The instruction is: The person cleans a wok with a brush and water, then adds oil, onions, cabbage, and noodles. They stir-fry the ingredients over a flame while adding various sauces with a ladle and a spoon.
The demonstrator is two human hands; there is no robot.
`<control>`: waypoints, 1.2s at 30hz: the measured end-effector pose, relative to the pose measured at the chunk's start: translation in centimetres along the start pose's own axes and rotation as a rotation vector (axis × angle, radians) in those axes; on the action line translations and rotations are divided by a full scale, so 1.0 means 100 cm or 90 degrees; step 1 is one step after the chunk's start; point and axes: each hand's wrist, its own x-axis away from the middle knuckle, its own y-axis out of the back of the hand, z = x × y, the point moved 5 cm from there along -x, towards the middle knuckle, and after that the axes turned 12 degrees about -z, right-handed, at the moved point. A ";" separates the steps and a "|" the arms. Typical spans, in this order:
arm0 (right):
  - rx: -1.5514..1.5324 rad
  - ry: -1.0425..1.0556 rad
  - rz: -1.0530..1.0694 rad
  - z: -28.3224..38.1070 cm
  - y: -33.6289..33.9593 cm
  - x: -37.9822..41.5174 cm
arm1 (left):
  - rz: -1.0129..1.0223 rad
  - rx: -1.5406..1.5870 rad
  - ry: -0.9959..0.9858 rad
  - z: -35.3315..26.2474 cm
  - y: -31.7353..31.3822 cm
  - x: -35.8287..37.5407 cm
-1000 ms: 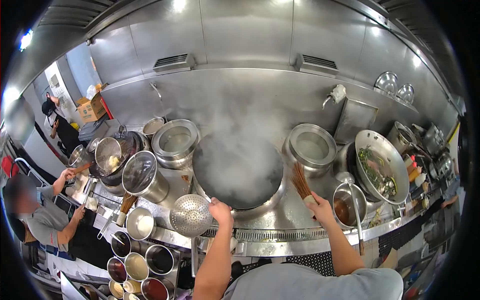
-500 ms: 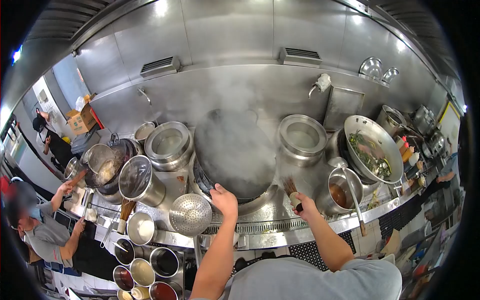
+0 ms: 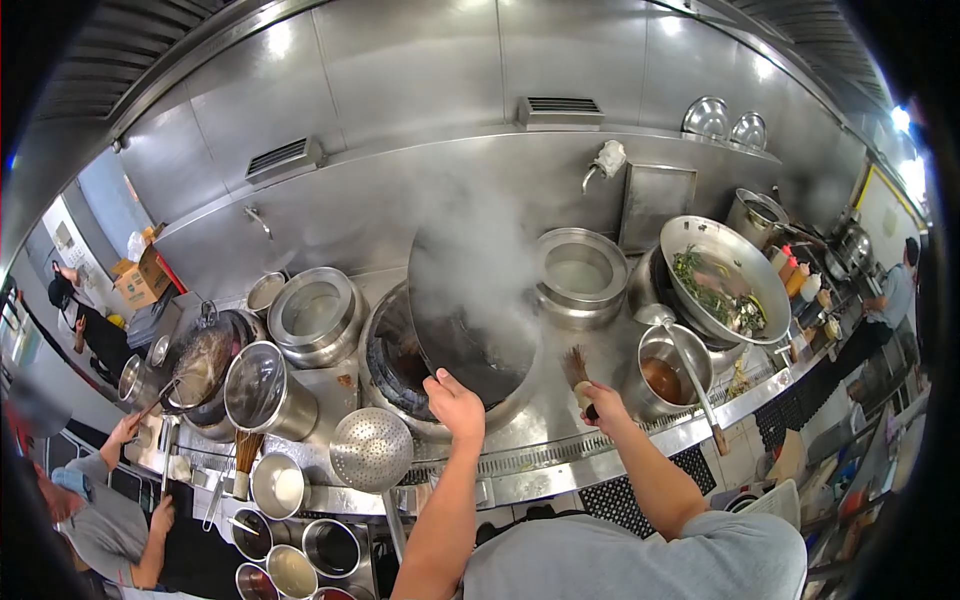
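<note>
A large dark wok [image 3: 490,375] tilts up to the right over its burner [image 3: 388,372], with steam hiding much of its upper part. My left hand [image 3: 456,405] is closed on the wok's near edge, thumb on top. To the right of the wok, my right hand [image 3: 606,408] grips the short handle of a wok brush [image 3: 576,368]. Its brown bristles point up and away from me, above the steel stove top. A perforated skimmer [image 3: 371,450] lies left of my left forearm. Beyond my right hand is a pot of brown liquid [image 3: 663,381] with a ladle [image 3: 690,365] across it.
Lidless steel pots [image 3: 318,308] [image 3: 582,270] flank the wok. A wide pan [image 3: 775,325] holding greens sits at the right. Several sauce containers [image 3: 330,548] stand at lower left. A co-worker [image 3: 90,520] works at another wok on the left; another person [image 3: 890,300] stands far right.
My left hand has tipped the wok up toward the right, exposing the burner's left side. My right hand still holds the brush beside it. The camera view has turned slightly.
</note>
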 end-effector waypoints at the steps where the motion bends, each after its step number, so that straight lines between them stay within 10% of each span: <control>1: 0.009 0.005 0.028 0.001 -0.006 -0.003 | 0.010 -0.006 0.006 0.007 -0.004 0.002; 27: -0.103 -0.104 0.082 -0.014 -0.045 0.003 | 0.099 0.062 -0.201 -0.061 -0.043 0.036; 36: -0.078 0.031 0.130 0.007 0.001 0.025 | -0.069 0.167 0.127 0.036 -0.032 -0.112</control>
